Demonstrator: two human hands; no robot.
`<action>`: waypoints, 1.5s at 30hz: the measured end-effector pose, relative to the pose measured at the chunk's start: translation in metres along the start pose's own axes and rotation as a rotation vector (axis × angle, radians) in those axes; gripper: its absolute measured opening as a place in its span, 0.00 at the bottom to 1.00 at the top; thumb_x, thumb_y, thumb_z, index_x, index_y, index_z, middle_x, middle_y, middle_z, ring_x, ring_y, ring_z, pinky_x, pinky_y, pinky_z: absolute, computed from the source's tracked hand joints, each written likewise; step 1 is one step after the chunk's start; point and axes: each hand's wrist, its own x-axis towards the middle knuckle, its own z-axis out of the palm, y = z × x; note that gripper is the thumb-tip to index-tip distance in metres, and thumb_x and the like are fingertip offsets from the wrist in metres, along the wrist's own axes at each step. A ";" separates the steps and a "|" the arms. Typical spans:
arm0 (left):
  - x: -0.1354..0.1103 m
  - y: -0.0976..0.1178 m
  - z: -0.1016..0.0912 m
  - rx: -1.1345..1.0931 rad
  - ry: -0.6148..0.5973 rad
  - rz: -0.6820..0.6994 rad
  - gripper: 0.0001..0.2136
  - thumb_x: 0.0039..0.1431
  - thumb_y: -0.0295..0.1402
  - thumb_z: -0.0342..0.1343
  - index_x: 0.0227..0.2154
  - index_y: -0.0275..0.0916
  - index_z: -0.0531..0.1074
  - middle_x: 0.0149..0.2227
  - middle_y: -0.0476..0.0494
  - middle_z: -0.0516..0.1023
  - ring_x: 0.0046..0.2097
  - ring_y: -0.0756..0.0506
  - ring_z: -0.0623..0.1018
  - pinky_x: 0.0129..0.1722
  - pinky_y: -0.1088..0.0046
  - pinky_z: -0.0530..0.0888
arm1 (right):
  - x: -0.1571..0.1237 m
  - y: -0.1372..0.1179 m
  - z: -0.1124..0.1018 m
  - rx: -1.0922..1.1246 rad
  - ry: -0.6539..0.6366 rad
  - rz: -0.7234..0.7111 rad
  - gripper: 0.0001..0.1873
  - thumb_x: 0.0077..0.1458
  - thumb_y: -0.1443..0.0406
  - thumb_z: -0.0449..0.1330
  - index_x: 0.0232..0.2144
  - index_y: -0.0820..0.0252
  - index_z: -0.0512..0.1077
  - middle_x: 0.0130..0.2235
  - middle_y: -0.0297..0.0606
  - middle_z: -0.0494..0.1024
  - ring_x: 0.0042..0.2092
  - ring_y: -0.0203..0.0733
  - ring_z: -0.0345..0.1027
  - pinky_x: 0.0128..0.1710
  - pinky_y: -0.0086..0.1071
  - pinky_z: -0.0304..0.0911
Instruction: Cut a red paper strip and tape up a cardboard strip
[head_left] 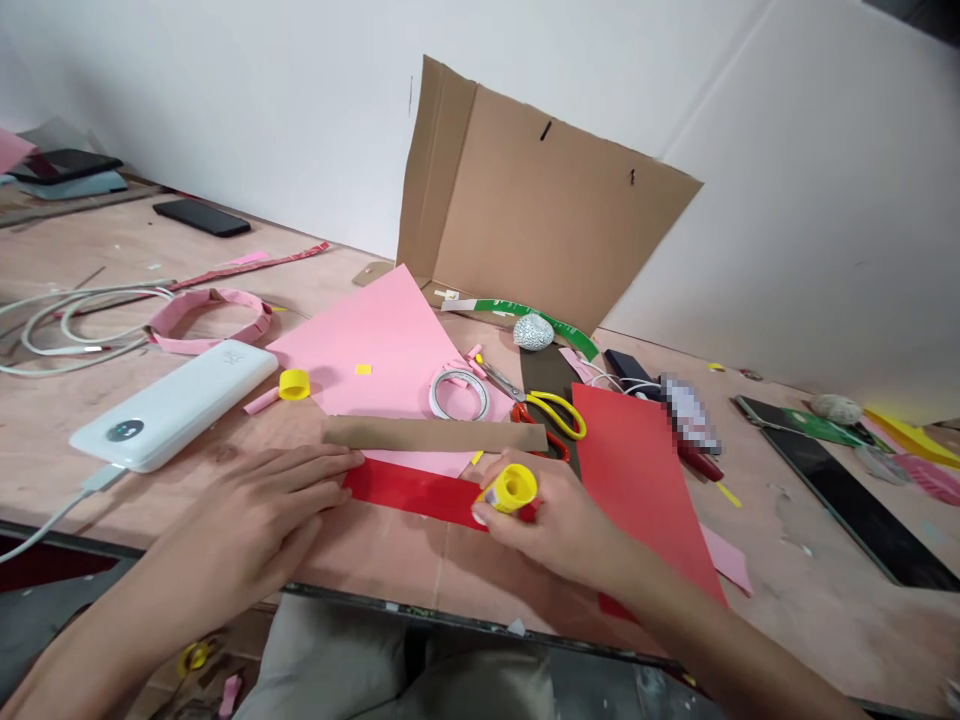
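My left hand [259, 525] lies flat with fingers stretched out, pressing the left end of a red paper strip [409, 492] on the wooden table. My right hand [551, 525] is closed round a yellow glue stick [510, 490], its tip down on the right end of the strip. A brown cardboard strip [435, 434] lies just behind the red one, over a pink paper sheet [382, 345]. The glue stick's yellow cap [294, 384] stands further left.
A tape roll [459, 394], yellow-handled scissors [544, 405] and a large red sheet [637, 470] lie to the right. A white power bank [176, 403] with cables and a pink paper ring [210, 320] sit left. An open cardboard box [525, 200] stands behind.
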 end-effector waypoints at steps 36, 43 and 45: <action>-0.002 -0.011 0.009 0.062 0.033 0.063 0.16 0.67 0.35 0.50 0.52 0.52 0.79 0.62 0.56 0.76 0.62 0.41 0.75 0.61 0.61 0.68 | -0.027 0.033 -0.027 -0.068 0.129 0.049 0.08 0.58 0.62 0.64 0.29 0.57 0.71 0.31 0.32 0.76 0.31 0.37 0.68 0.31 0.29 0.61; -0.005 -0.017 0.015 0.045 0.063 0.073 0.16 0.66 0.36 0.50 0.50 0.51 0.80 0.62 0.55 0.76 0.62 0.42 0.74 0.64 0.61 0.64 | -0.034 0.033 -0.036 -0.126 0.152 0.097 0.08 0.58 0.61 0.64 0.29 0.58 0.72 0.28 0.32 0.76 0.29 0.37 0.67 0.28 0.29 0.58; -0.006 -0.018 0.016 0.037 0.068 0.078 0.16 0.65 0.36 0.50 0.50 0.52 0.80 0.62 0.55 0.76 0.62 0.42 0.74 0.64 0.62 0.64 | -0.035 0.033 -0.034 -0.077 0.143 0.092 0.07 0.58 0.62 0.65 0.31 0.57 0.72 0.31 0.32 0.79 0.32 0.38 0.70 0.31 0.29 0.61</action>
